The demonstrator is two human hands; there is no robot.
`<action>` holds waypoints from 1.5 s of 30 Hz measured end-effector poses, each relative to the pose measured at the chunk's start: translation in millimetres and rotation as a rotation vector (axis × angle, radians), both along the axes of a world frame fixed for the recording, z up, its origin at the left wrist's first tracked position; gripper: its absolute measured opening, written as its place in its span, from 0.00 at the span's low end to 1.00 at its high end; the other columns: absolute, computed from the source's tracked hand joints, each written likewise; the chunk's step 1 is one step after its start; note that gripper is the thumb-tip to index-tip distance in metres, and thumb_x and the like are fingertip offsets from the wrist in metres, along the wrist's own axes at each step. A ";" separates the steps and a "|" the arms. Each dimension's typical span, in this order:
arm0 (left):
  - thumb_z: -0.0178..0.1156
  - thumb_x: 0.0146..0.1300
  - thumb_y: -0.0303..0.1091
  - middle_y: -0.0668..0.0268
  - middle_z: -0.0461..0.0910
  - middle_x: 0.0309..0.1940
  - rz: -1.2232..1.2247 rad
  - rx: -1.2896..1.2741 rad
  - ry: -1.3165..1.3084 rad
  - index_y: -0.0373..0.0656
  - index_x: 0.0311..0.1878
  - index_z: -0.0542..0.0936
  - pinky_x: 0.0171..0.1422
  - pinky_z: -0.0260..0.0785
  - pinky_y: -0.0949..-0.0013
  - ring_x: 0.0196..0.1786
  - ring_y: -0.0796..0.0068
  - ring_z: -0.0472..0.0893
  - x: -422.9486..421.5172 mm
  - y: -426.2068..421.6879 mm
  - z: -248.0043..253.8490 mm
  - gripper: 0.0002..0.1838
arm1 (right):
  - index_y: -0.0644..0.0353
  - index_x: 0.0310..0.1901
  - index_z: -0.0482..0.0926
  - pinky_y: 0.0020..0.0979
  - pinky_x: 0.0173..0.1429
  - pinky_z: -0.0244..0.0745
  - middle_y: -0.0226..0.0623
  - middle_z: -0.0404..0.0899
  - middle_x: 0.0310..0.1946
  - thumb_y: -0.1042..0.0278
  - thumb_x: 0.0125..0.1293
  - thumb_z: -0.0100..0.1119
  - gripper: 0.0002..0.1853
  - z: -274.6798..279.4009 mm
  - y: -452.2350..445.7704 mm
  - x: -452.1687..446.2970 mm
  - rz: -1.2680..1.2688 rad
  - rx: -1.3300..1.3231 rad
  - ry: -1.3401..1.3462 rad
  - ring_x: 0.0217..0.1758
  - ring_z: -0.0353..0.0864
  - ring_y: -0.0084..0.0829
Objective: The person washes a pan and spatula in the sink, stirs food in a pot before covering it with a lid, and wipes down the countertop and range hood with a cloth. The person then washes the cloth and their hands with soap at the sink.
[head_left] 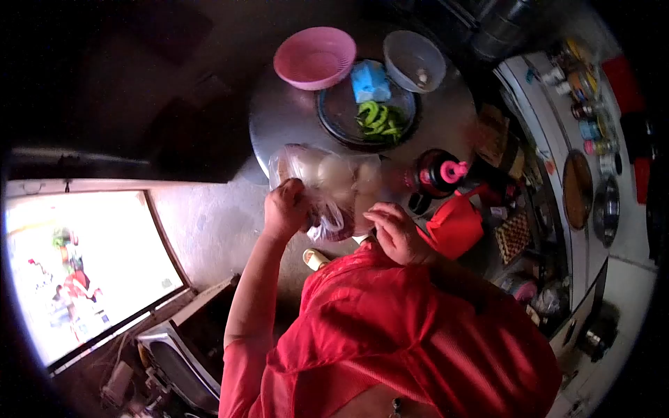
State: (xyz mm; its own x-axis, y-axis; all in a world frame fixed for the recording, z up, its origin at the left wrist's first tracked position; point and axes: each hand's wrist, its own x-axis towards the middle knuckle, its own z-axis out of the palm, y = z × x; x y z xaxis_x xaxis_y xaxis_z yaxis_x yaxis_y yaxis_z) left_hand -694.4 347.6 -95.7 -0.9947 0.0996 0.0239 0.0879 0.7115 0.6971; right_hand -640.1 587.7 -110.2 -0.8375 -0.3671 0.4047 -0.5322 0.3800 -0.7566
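A clear plastic bag [333, 174] with several pale, rounded items inside is at the near edge of the round metal table. My left hand [286, 207] is closed on the bag's gathered edge, on its left side. Close to the bag's lower right side is my right hand [397, 233], its fingers loosely bent and apart; whether the fingertips touch the plastic is unclear. Beyond the bag, a dark-rimmed tray [334, 129] carries green peppers [380, 120] and a blue packet [370, 81]. What exactly the bag contains cannot be made out.
At the table's [272, 115] far side stand a pink basket [315, 58] and a translucent bowl [414, 61]. A black bottle with a pink cap [439, 173] stands to the right, above a red container [454, 224]. Jars line a shelf [540, 104] at far right.
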 end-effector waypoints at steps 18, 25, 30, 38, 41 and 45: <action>0.57 0.42 0.25 0.61 0.75 0.23 0.246 -0.066 -0.037 0.42 0.26 0.76 0.31 0.68 0.65 0.26 0.61 0.77 163.5 -239.4 33.4 0.05 | 0.51 0.61 0.57 0.38 0.55 0.62 0.40 0.70 0.46 0.69 0.49 0.56 0.35 -10.1 -348.0 31.4 0.576 0.094 -0.073 0.50 0.67 0.42; 0.55 0.47 0.33 0.65 0.76 0.24 0.366 -0.374 0.067 0.46 0.25 0.76 0.28 0.69 0.64 0.26 0.64 0.77 200.2 -345.3 34.2 0.04 | 0.56 0.44 0.75 0.33 0.46 0.70 0.39 0.74 0.34 0.71 0.48 0.53 0.18 -33.8 -486.7 32.7 0.859 0.090 -0.002 0.39 0.74 0.38; 0.55 0.47 0.33 0.66 0.73 0.28 0.581 -0.281 0.015 0.48 0.34 0.75 0.28 0.69 0.64 0.28 0.64 0.77 227.5 -398.4 22.3 0.08 | 0.61 0.34 0.78 0.31 0.35 0.72 0.40 0.76 0.28 0.72 0.51 0.51 0.09 -16.7 -567.6 35.7 0.946 0.090 -0.013 0.31 0.77 0.35; 0.59 0.50 0.35 0.58 0.78 0.32 1.379 0.162 0.136 0.50 0.45 0.75 0.38 0.71 0.63 0.34 0.59 0.78 267.7 -522.9 30.3 0.17 | 0.65 0.40 0.77 0.23 0.41 0.69 0.29 0.77 0.34 0.76 0.56 0.56 0.09 -60.6 -738.8 5.9 1.191 0.081 -0.422 0.36 0.74 0.21; 0.61 0.48 0.36 0.57 0.79 0.29 1.601 0.153 0.189 0.47 0.39 0.78 0.38 0.71 0.65 0.33 0.59 0.79 271.2 -558.4 24.3 0.13 | 0.65 0.41 0.77 0.24 0.42 0.69 0.28 0.77 0.34 0.75 0.56 0.56 0.10 -40.3 -816.4 -2.0 1.282 0.132 -0.590 0.37 0.73 0.20; 0.61 0.49 0.37 0.57 0.79 0.26 1.817 0.342 0.262 0.43 0.35 0.79 0.36 0.70 0.66 0.29 0.63 0.79 264.4 -606.2 35.5 0.11 | 0.65 0.40 0.77 0.28 0.39 0.70 0.33 0.77 0.33 0.72 0.56 0.58 0.10 -24.3 -931.8 -15.5 1.535 0.096 -0.331 0.35 0.75 0.26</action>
State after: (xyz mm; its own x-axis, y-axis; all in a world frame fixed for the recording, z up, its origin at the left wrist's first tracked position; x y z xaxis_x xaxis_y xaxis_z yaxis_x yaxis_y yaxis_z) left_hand -430.0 -258.6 -60.2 0.1665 -0.9853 -0.0389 -0.4062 -0.1045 0.9078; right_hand -655.6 -344.1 -134.4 0.3006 -0.9298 0.2124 -0.2626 -0.2948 -0.9188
